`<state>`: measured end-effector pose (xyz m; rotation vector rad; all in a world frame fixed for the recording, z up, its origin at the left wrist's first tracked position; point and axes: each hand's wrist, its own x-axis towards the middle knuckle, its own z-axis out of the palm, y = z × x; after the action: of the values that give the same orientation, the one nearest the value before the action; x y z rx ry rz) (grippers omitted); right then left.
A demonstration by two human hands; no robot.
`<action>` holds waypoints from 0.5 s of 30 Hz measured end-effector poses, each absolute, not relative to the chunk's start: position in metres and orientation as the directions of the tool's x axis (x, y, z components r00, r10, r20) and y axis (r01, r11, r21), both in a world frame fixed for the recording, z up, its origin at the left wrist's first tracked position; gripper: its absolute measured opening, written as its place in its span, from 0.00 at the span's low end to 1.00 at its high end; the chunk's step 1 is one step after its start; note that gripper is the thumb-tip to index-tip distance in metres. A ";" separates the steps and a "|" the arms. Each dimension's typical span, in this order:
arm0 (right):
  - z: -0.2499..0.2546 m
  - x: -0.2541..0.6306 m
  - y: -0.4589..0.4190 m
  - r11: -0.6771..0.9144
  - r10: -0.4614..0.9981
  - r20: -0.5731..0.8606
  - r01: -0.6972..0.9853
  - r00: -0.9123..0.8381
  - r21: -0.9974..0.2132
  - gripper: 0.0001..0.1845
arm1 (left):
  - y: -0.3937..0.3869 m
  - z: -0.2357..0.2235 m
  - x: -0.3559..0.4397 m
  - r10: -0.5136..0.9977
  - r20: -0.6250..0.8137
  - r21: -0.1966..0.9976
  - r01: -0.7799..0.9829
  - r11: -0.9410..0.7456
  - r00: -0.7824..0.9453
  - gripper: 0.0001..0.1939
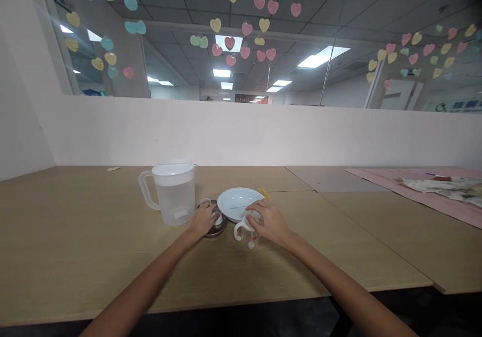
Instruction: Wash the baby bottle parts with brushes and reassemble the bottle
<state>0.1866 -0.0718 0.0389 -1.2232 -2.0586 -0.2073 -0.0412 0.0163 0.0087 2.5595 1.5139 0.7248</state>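
My left hand [201,220] rests with its fingers curled over a small white object that lies in a shallow metal dish [218,227]. My right hand [268,221] is closed over the top of a small clear bottle with white side handles [246,234], which stands on the wooden table [94,246]. A white plate [238,202] lies just behind both hands, with a small yellow item [265,194] at its right edge. A translucent plastic pitcher with a white lid [173,192] stands to the left of my left hand.
A low white wall [263,133] runs along the back of the table, with glass above it covered in paper hearts. A pink cloth [433,196] with printed papers lies at the far right. The table's front edge is close to me.
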 end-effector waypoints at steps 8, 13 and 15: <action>0.056 0.194 -0.070 0.591 0.635 0.742 0.755 -0.217 -0.284 0.15 | 0.006 0.055 -0.048 0.852 0.424 0.231 0.873 -0.430 0.307 0.13; 0.075 0.171 -0.058 0.669 0.581 0.769 0.694 -0.265 -0.266 0.33 | -0.037 0.110 -0.015 0.619 0.667 0.114 0.764 -0.635 0.415 0.10; 0.078 0.164 -0.052 0.702 0.556 0.786 0.659 -0.270 -0.271 0.35 | -0.057 0.119 0.004 0.488 0.682 -0.047 0.699 -0.714 0.544 0.08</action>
<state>0.1644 -0.0515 0.0780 -0.9371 -1.9498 -0.1340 0.0036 -0.0569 0.1193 3.0290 1.2040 1.1626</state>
